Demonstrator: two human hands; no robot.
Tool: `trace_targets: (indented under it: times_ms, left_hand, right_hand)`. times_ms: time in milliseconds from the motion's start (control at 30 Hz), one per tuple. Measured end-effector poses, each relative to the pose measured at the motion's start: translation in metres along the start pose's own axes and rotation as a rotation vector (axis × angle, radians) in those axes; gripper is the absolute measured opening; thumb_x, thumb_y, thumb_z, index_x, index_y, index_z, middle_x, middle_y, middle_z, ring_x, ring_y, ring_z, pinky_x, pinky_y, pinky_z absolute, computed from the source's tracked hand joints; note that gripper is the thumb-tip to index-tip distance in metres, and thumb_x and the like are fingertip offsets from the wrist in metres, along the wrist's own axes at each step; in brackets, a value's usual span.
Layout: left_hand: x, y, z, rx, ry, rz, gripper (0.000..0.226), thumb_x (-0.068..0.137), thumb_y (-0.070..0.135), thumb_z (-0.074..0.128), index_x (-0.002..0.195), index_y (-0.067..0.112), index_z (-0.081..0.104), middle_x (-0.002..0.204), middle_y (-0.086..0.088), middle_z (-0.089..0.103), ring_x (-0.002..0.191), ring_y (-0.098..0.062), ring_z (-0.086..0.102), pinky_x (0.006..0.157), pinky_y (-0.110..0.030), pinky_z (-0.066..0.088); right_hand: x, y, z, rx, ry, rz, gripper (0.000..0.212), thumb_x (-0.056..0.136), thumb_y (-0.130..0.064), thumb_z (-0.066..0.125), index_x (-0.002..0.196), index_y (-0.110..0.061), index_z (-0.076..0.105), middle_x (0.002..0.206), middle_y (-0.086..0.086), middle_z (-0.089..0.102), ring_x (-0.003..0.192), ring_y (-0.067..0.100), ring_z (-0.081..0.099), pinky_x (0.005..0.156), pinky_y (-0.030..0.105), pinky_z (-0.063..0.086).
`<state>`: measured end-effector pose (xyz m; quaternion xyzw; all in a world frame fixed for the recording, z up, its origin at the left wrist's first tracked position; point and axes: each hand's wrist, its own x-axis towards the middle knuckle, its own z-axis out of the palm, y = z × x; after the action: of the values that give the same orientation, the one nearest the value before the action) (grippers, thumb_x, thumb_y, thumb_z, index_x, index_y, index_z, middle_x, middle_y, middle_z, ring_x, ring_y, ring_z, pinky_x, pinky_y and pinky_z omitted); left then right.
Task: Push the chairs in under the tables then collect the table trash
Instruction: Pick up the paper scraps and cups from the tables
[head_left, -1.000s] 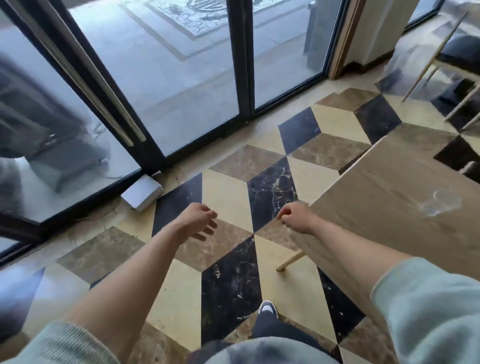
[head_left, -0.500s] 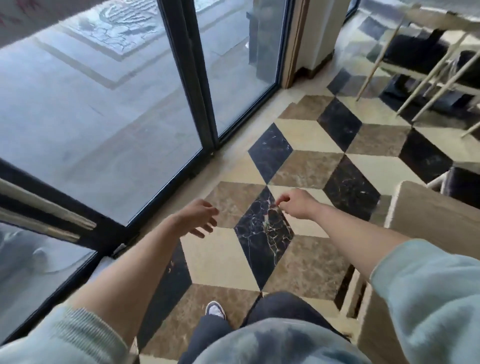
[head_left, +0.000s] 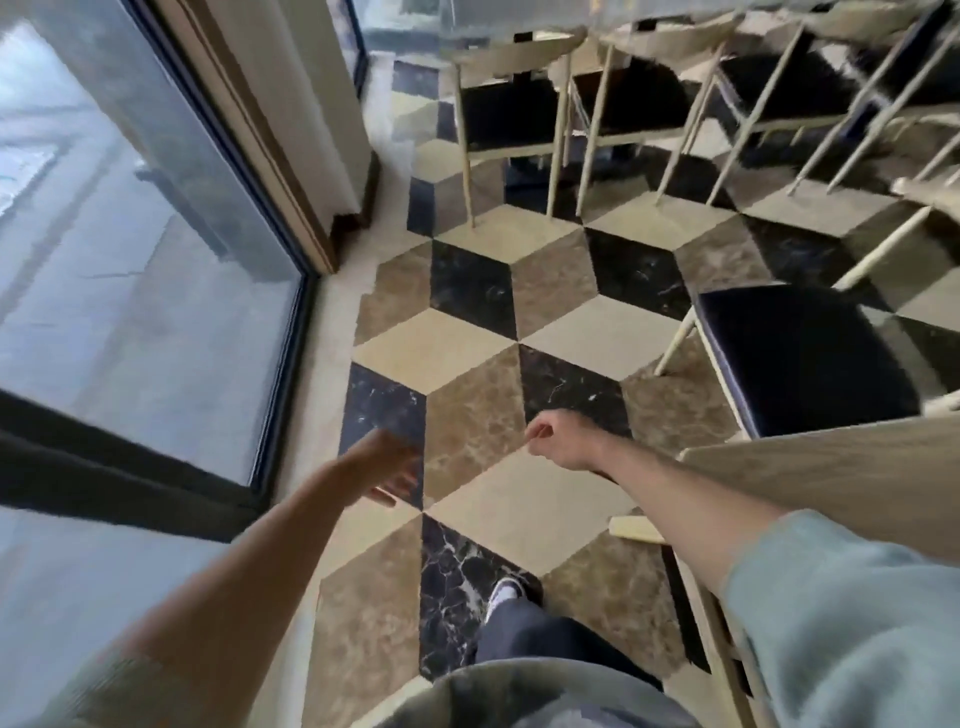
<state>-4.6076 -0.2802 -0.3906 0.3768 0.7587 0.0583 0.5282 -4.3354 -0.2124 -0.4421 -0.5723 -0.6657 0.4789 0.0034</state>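
My left hand (head_left: 387, 467) hangs over the patterned floor with fingers loosely apart and nothing in it. My right hand (head_left: 563, 439) is curled shut, holding nothing, just left of a light wooden table (head_left: 841, 467) at the right edge. Past that table stands a chair with a black seat (head_left: 800, 353) and cream legs, pulled out onto the floor. At the top, several more cream chairs with black seats (head_left: 511, 111) stand in a row by a far table. No trash shows in view.
Tall glass doors with dark frames (head_left: 280, 364) run along the left. A cream pillar (head_left: 317, 119) stands at the back left. The tiled floor (head_left: 519, 322) between doors and chairs is open. My shoe (head_left: 506, 595) shows below.
The view has swung right: the glass doors slid to the left, the near table moved to the right edge, and the row of chairs came into view. Both hands stayed out in front.
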Motion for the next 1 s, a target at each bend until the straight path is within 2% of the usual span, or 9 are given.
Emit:
trace_targets:
  times_ms: [67, 167, 267, 467, 600, 800, 867, 933, 1000]
  left_hand:
    - [0.051, 0.067, -0.013, 0.069, -0.040, 0.025, 0.019, 0.104, 0.025, 0.054, 0.102, 0.009, 0.064, 0.102, -0.013, 0.078, 0.093, -0.026, 0.077, 0.067, -0.035, 0.062]
    - [0.106, 0.147, -0.020, 0.106, -0.133, 0.078, 0.019, 0.104, 0.026, 0.057, 0.096, 0.011, 0.065, 0.069, 0.000, 0.079, 0.070, -0.015, 0.076, 0.054, -0.031, 0.061]
    - [0.171, 0.226, -0.015, 0.178, -0.226, 0.131, 0.018, 0.105, 0.021, 0.053, 0.094, 0.013, 0.065, 0.064, 0.002, 0.077, 0.065, -0.014, 0.075, 0.054, -0.031, 0.059]
    - [0.307, 0.393, -0.008, 0.342, -0.481, 0.209, 0.025, 0.107, 0.013, 0.043, 0.091, 0.012, 0.063, 0.090, -0.010, 0.075, 0.076, -0.022, 0.071, 0.073, -0.038, 0.059]
    - [0.367, 0.509, -0.011, 0.394, -0.540, 0.271, 0.017, 0.106, 0.011, 0.050, 0.113, 0.000, 0.062, 0.108, -0.026, 0.073, 0.089, -0.036, 0.071, 0.084, -0.051, 0.058]
    - [0.448, 0.689, 0.033, 0.635, -0.630, 0.354, 0.016, 0.107, 0.015, 0.048, 0.102, 0.010, 0.062, 0.094, -0.011, 0.072, 0.079, -0.022, 0.071, 0.064, -0.034, 0.058]
    - [0.466, 0.747, 0.071, 0.718, -0.728, 0.296, 0.022, 0.108, 0.018, 0.039, 0.095, 0.016, 0.057, 0.093, -0.008, 0.066, 0.078, -0.019, 0.065, 0.066, -0.030, 0.054]
    - [0.477, 0.788, 0.104, 0.801, -0.780, 0.293, 0.025, 0.108, 0.019, 0.038, 0.093, 0.017, 0.058, 0.102, -0.015, 0.068, 0.084, -0.022, 0.067, 0.064, -0.031, 0.055]
    - [0.500, 0.841, 0.160, 0.908, -0.805, 0.296, 0.026, 0.109, 0.018, 0.038, 0.093, 0.019, 0.058, 0.120, -0.024, 0.068, 0.096, -0.028, 0.070, 0.052, -0.029, 0.057]
  right_hand:
    - [0.028, 0.009, -0.053, 0.044, 0.100, 0.074, 0.018, 0.089, -0.025, 0.067, 0.104, -0.017, 0.073, 0.099, -0.001, 0.071, 0.088, 0.015, 0.063, 0.072, 0.027, 0.051]
    - [0.057, 0.026, -0.110, 0.086, 0.179, 0.165, 0.018, 0.091, -0.024, 0.065, 0.105, -0.017, 0.072, 0.101, 0.000, 0.071, 0.094, 0.017, 0.064, 0.080, 0.030, 0.050]
    - [0.091, 0.050, -0.160, 0.165, 0.241, 0.279, 0.013, 0.091, -0.025, 0.065, 0.102, -0.022, 0.071, 0.101, -0.003, 0.069, 0.094, 0.014, 0.064, 0.082, 0.031, 0.051]
    - [0.183, 0.080, -0.268, 0.367, 0.380, 0.479, 0.011, 0.091, -0.029, 0.065, 0.099, -0.023, 0.068, 0.081, -0.011, 0.062, 0.073, 0.007, 0.058, 0.060, 0.023, 0.044]
    - [0.213, 0.085, -0.343, 0.506, 0.476, 0.627, 0.018, 0.096, -0.025, 0.059, 0.104, -0.014, 0.070, 0.085, 0.002, 0.068, 0.072, 0.016, 0.063, 0.060, 0.030, 0.047]
    - [0.252, 0.115, -0.456, 0.755, 0.683, 0.673, 0.023, 0.101, -0.021, 0.056, 0.110, -0.002, 0.066, 0.085, 0.012, 0.063, 0.072, 0.020, 0.058, 0.060, 0.030, 0.044]
    - [0.266, 0.144, -0.487, 0.854, 0.723, 0.708, 0.019, 0.103, -0.017, 0.053, 0.109, -0.002, 0.065, 0.085, 0.011, 0.065, 0.069, 0.018, 0.059, 0.054, 0.024, 0.046]
    - [0.278, 0.172, -0.508, 0.915, 0.765, 0.732, 0.019, 0.103, -0.019, 0.053, 0.108, -0.006, 0.066, 0.088, 0.010, 0.067, 0.073, 0.020, 0.062, 0.059, 0.026, 0.049]
    - [0.298, 0.228, -0.544, 0.977, 0.784, 0.772, 0.021, 0.102, -0.022, 0.052, 0.107, -0.007, 0.067, 0.086, 0.008, 0.067, 0.075, 0.023, 0.061, 0.065, 0.032, 0.049]
